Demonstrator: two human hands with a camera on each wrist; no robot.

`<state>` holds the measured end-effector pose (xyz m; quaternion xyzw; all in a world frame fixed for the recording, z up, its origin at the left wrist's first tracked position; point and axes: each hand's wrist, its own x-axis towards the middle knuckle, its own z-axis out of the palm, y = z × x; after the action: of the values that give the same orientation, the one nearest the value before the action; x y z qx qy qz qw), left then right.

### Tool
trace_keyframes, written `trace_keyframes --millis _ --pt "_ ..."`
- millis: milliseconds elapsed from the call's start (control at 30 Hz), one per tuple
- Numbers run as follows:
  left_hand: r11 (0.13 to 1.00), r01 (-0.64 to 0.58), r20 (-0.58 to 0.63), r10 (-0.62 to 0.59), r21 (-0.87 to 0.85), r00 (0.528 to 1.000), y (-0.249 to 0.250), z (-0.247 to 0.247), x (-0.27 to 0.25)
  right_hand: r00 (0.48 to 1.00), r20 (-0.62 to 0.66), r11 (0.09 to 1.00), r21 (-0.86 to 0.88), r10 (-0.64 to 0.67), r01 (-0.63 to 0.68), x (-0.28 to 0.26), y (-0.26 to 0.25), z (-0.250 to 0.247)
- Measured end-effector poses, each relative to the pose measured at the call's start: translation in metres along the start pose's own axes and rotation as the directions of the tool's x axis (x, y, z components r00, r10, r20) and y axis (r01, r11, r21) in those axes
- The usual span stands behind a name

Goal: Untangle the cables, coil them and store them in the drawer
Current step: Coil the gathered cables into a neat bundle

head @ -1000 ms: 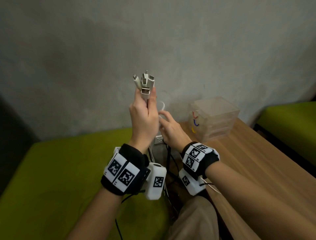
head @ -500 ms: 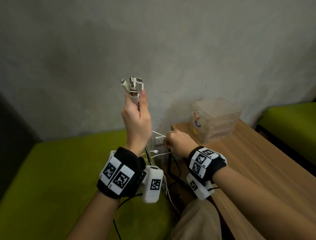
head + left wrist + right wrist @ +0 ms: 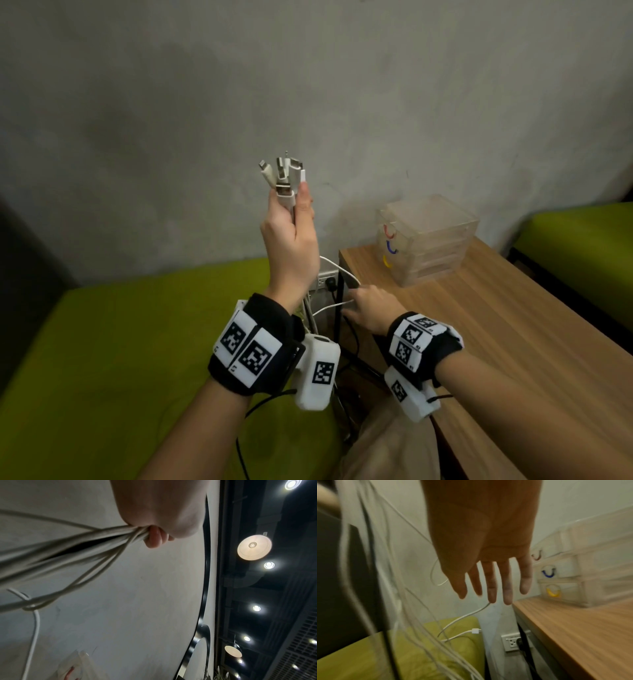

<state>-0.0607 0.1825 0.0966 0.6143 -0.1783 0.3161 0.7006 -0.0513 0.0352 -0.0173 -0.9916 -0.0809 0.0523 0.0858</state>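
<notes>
White cables (image 3: 286, 192) gripped in left hand (image 3: 291, 240)

1. Plain grey plaster wall (image 3: 342, 85) straight ahead, a bit blotchy, fills most of the view above and beyond the fingers.
2. Lime green cushioned bench (image 3: 120, 342) runs along it, low and left of the fingers; another green cushion (image 3: 579, 240) sits far right.
3. Wooden table (image 3: 496, 325) just right of the fingers, with a wall socket (image 3: 511, 643) below its corner.
4. Dark ceiling with round lamps (image 3: 254, 547) and small spotlights (image 3: 256, 608).
</notes>
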Motion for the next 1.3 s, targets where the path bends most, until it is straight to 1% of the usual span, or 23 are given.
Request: trace_keyframes --millis 33,67,100,167,200,233,267,300,367,433,500,567,633,700,733,833,933,967,1000,1067,1167,1233,1300 --pt "1.000 0.004 0.007 -0.004 0.000 1.000 -0.001 0.002 -0.001 0.999 -0.045 0.999 0.049 0.005 -0.003 -0.002 0.004 -0.005" --pt "1.000 0.009 0.014 -0.009 -0.005 1.000 -0.002 0.004 -0.003 0.993 -0.116 0.990 0.138 -0.018 0.034 -0.004 0.004 -0.013" --pt "1.000 0.017 0.021 -0.016 -0.017 1.000 -0.003 0.006 -0.005 0.976 -0.206 0.967 0.223 -0.076 0.123 -0.008 0.000 -0.020" --pt "0.997 0.043 0.041 -0.041 -0.057 0.998 -0.006 0.013 -0.011 0.899 -0.360 0.866 0.331 -0.251 0.375 -0.017 -0.017 -0.036" --pt "0.995 0.060 0.047 -0.056 -0.074 0.997 -0.007 0.015 -0.013 0.850 -0.414 0.820 0.324 -0.325 0.472 -0.021 -0.026 -0.043" --pt "0.994 0.074 0.049 -0.070 -0.083 0.996 -0.008 0.017 -0.014 0.808 -0.442 0.794 0.284 -0.390 0.538 -0.023 -0.033 -0.047" --pt "0.993 0.081 0.049 -0.077 -0.084 0.996 -0.009 0.019 -0.014 0.789 -0.432 0.783 0.249 -0.437 0.570 -0.022 -0.037 -0.046" --pt "0.993 0.079 0.047 -0.076 -0.084 0.996 -0.008 0.019 -0.013 0.798 -0.395 0.783 0.247 -0.455 0.570 -0.022 -0.038 -0.043" --pt "0.994 0.052 0.025 -0.050 -0.097 0.998 -0.005 0.017 -0.006 0.859 -0.288 0.818 0.285 -0.423 0.499 -0.017 -0.028 -0.031" --pt "0.994 0.007 -0.011 -0.009 -0.113 1.000 0.003 0.014 0.001 0.925 -0.219 0.864 0.340 -0.311 0.371 -0.012 -0.010 -0.017" --pt "0.993 -0.045 -0.042 0.041 -0.105 0.998 0.011 0.010 0.008 0.971 -0.166 0.886 0.406 -0.171 0.225 -0.012 0.012 -0.008" --pt "0.989 -0.104 -0.081 0.096 -0.107 0.992 0.018 0.005 0.015 0.994 -0.089 0.916 0.392 -0.059 0.089 -0.013 0.034 0.003" --pt "0.982 -0.135 -0.118 0.120 -0.129 0.986 0.021 0.002 0.023 1.000 -0.012 0.957 0.289 -0.018 0.021 -0.014 0.052 0.014" --pt "0.987 -0.104 -0.097 0.092 -0.123 0.991 0.018 0.005 0.025 0.998 0.034 0.978 0.207 -0.048 0.040 -0.015 0.053 0.015" --pt "0.991 -0.068 -0.062 0.061 -0.111 0.996 0.015 0.009 0.023 0.995 0.011 0.969 0.228 -0.096 0.091 -0.014 0.048 0.013" --pt "0.997 0.016 0.039 -0.013 -0.069 0.999 0.000 0.022 0.007 0.963 -0.207 0.886 0.394 -0.174 0.245 -0.013 0.018 -0.010" --pt "0.999 0.033 0.105 -0.028 -0.043 0.994 -0.010 0.027 -0.008 0.858 -0.428 0.840 0.319 -0.285 0.438 -0.006 -0.008 -0.023" --pt "0.999 0.028 0.116 -0.024 -0.028 0.993 -0.011 0.028 -0.011 0.838 -0.457 0.837 0.296 -0.298 0.460 -0.004 -0.013 -0.022" --pt "1.000 0.019 0.112 -0.017 -0.014 0.994 -0.010 0.027 -0.012 0.834 -0.465 0.832 0.303 -0.298 0.466 -0.004 -0.017 -0.020" --pt "1.000 -0.015 0.055 0.016 -0.009 0.998 -0.001 0.024 -0.006 0.877 -0.411 0.838 0.362 -0.249 0.408 -0.003 -0.014 -0.010" --pt "0.989 -0.123 -0.078 0.117 -0.087 0.990 0.026 0.016 0.016 0.980 -0.161 0.917 0.361 -0.121 0.172 -0.004 0.003 0.011" --pt "0.974 -0.196 -0.121 0.182 -0.117 0.976 0.039 0.011 0.028 0.998 -0.020 0.946 0.319 -0.059 0.063 -0.008 0.012 0.015" --pt "0.976 -0.191 -0.093 0.182 -0.107 0.979 0.038 0.012 0.032 0.992 0.085 0.970 0.232 -0.095 0.073 -0.011 0.013 0.009"
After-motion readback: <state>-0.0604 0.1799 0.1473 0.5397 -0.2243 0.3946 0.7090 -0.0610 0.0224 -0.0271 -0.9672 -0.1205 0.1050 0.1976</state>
